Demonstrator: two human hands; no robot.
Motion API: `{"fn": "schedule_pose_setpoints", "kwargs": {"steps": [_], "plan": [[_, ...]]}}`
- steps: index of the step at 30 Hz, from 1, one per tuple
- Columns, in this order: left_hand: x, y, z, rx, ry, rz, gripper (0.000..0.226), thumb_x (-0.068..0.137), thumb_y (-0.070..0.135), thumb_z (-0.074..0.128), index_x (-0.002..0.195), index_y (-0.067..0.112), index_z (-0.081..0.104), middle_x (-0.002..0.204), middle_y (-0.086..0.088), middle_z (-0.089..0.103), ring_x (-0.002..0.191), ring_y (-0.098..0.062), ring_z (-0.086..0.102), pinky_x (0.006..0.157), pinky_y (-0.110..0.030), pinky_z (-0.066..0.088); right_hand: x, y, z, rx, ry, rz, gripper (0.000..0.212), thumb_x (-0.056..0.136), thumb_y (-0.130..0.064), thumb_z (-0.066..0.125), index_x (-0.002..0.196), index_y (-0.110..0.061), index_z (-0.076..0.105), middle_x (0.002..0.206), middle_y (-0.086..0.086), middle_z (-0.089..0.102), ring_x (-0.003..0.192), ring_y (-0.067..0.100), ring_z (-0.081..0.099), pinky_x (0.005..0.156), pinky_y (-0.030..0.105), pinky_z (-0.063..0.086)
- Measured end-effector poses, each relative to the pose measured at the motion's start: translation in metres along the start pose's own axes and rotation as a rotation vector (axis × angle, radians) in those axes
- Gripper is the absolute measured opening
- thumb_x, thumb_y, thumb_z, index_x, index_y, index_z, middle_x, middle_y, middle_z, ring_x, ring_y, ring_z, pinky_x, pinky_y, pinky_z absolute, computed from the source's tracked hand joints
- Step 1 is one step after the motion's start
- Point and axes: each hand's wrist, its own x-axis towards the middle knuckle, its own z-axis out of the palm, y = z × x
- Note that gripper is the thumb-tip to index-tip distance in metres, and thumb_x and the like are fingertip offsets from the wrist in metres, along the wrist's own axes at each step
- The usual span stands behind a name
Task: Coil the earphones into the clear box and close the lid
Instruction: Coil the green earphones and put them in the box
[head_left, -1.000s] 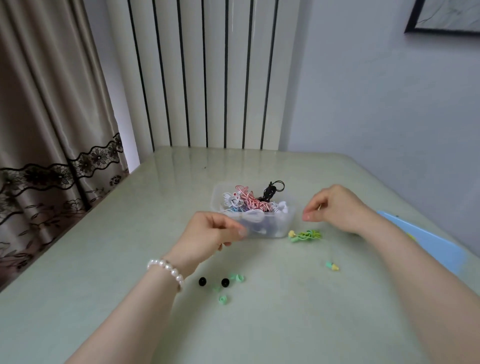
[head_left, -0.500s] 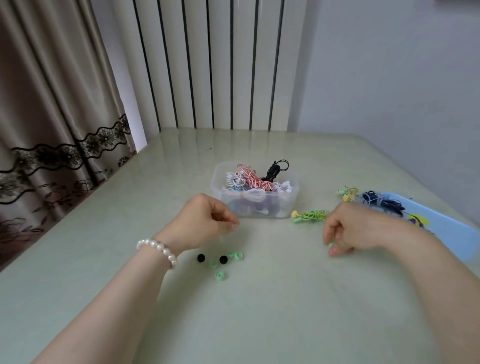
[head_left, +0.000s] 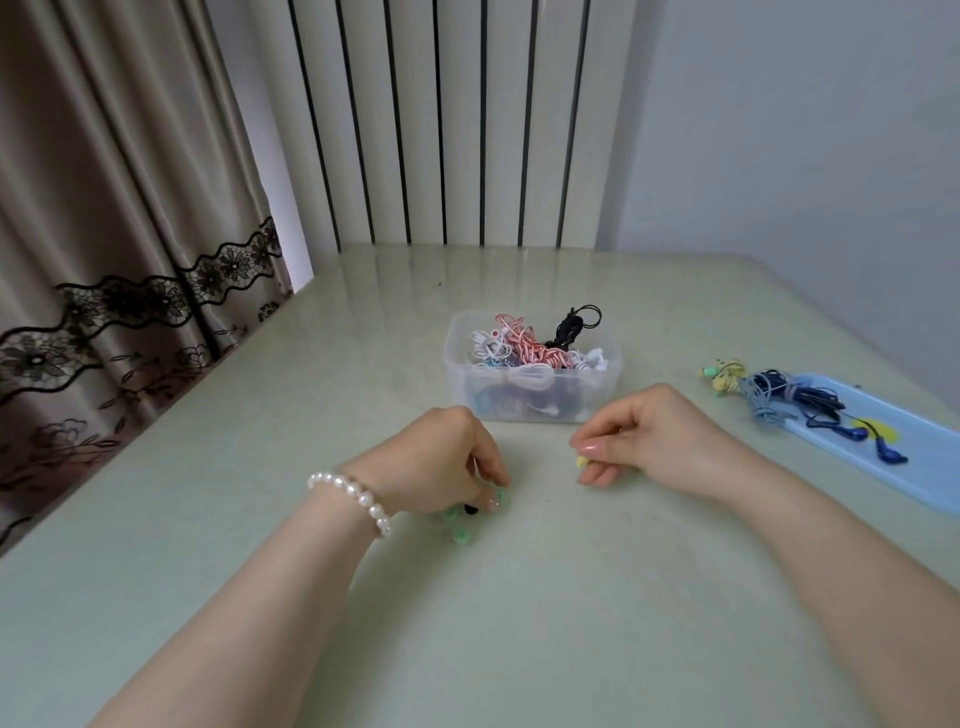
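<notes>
At the left of the worktop (head_left: 208, 545), the left hand (head_left: 441, 467), with a pearl bracelet (head_left: 358, 496) at its wrist, is lowered over a scatter of small green ear tips (head_left: 460, 535) and a black one (head_left: 471, 510); its fingertips are pinched down among them, but whether one is actually gripped cannot be told. At twelve o'clock from the two hands, the clear box (head_left: 532, 382) is seen open and already heaped with coiled earphones in pink, white and black, one black loop (head_left: 576, 325) rising above the rim. At three o'clock from the left hand, the right hand (head_left: 649, 439) is curled nearly closed, a small yellow piece (head_left: 583, 462) being pinched between thumb and fingers; any cord beneath it is hidden. Farther right, a yellow-green coil (head_left: 724, 375) and a dark blue set (head_left: 795, 397) are lying partly on the light blue lid (head_left: 924, 467). The cords are judged light, limp and springy, apt to uncoil; hold is best taken across a bundle's wrapped middle, not by a bud. The tips are tiny and apt to roll.
</notes>
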Motion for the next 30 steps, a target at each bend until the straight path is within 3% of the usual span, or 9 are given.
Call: {"fn": "schedule_pose_setpoints", "kwargs": {"steps": [3, 5, 7, 10, 13, 16, 20, 26, 30], "plan": [[0.001, -0.002, 0.002, -0.011, -0.007, 0.024, 0.012, 0.072, 0.013, 0.076, 0.082, 0.019, 0.075, 0.077, -0.004, 0.069, 0.059, -0.004, 0.059, 0.06, -0.015, 0.047, 0.003, 0.004, 0.012, -0.008, 0.034, -0.011, 0.013, 0.081, -0.004, 0.066, 0.069, -0.008, 0.067, 0.044, -0.002, 0.06, 0.041, 0.004, 0.054, 0.043, 0.016, 0.041], [0.001, -0.002, 0.001, -0.006, 0.011, 0.045, 0.01, 0.071, 0.015, 0.077, 0.079, 0.021, 0.075, 0.08, -0.006, 0.07, 0.069, -0.013, 0.063, 0.064, -0.019, 0.049, 0.005, 0.005, 0.017, -0.057, 0.109, -0.062, 0.015, 0.077, -0.012, 0.071, 0.063, -0.017, 0.07, 0.059, 0.01, 0.064, 0.055, 0.008, 0.051, 0.055, 0.02, 0.038], [0.001, -0.002, 0.0, -0.057, 0.048, 0.054, 0.009, 0.071, 0.015, 0.077, 0.075, 0.023, 0.074, 0.08, -0.005, 0.071, 0.063, -0.006, 0.061, 0.058, -0.016, 0.046, 0.005, 0.005, 0.02, -0.058, 0.154, -0.127, 0.016, 0.075, -0.014, 0.073, 0.062, -0.021, 0.07, 0.069, 0.01, 0.06, 0.065, 0.013, 0.048, 0.062, 0.023, 0.036], [0.001, 0.001, -0.001, -0.235, 0.117, 0.039, 0.01, 0.072, 0.009, 0.076, 0.071, 0.017, 0.072, 0.07, 0.0, 0.069, 0.048, 0.006, 0.053, 0.056, -0.009, 0.043, 0.005, 0.002, 0.023, -0.075, 0.235, -0.244, 0.02, 0.073, -0.013, 0.074, 0.06, -0.026, 0.066, 0.068, -0.006, 0.053, 0.063, 0.006, 0.045, 0.062, 0.016, 0.035], [0.002, 0.009, 0.006, -0.55, 0.189, 0.027, 0.016, 0.073, -0.004, 0.072, 0.07, 0.011, 0.067, 0.067, -0.004, 0.066, 0.057, -0.006, 0.062, 0.062, -0.017, 0.051, 0.002, -0.001, 0.023, -0.187, 0.368, -0.269, 0.024, 0.073, -0.02, 0.074, 0.058, -0.036, 0.063, 0.067, -0.011, 0.049, 0.061, 0.002, 0.046, 0.06, 0.01, 0.033], [0.002, 0.02, 0.015, -0.991, 0.212, 0.003, 0.016, 0.073, -0.016, 0.064, 0.076, 0.0, 0.065, 0.066, -0.011, 0.066, 0.057, -0.012, 0.066, 0.06, -0.019, 0.054, 0.002, -0.002, 0.02, -0.006, 0.377, -0.259, 0.021, 0.074, -0.013, 0.073, 0.06, -0.027, 0.066, 0.058, -0.009, 0.061, 0.054, 0.001, 0.052, 0.059, 0.016, 0.041], [0.002, 0.028, 0.022, -1.313, 0.18, -0.063, 0.018, 0.073, -0.02, 0.058, 0.077, -0.004, 0.066, 0.068, -0.01, 0.071, 0.064, -0.017, 0.069, 0.068, -0.022, 0.057, 0.004, -0.006, 0.016, 0.395, 0.317, -0.204, 0.009, 0.069, 0.004, 0.071, 0.07, -0.005, 0.069, 0.054, -0.004, 0.067, 0.053, 0.005, 0.062, 0.057, 0.011, 0.048], [0.006, 0.026, 0.02, -1.463, 0.212, -0.105, 0.016, 0.078, -0.018, 0.053, 0.085, -0.009, 0.064, 0.077, -0.017, 0.07, 0.07, -0.02, 0.07, 0.068, -0.022, 0.057, 0.001, -0.009, 0.01, 0.476, 0.301, -0.222, 0.006, 0.077, 0.004, 0.063, 0.081, 0.007, 0.067, 0.051, -0.004, 0.065, 0.038, -0.002, 0.05, 0.046, 0.004, 0.035], [0.003, 0.028, 0.019, -1.435, 0.196, -0.1, 0.014, 0.077, -0.016, 0.055, 0.083, -0.008, 0.065, 0.075, -0.016, 0.071, 0.069, -0.019, 0.071, 0.064, -0.02, 0.057, 0.001, -0.009, 0.015, 0.393, 0.229, -0.254, 0.008, 0.079, 0.003, 0.062, 0.075, -0.001, 0.068, 0.053, -0.003, 0.067, 0.05, 0.0, 0.059, 0.056, 0.007, 0.043]]}}
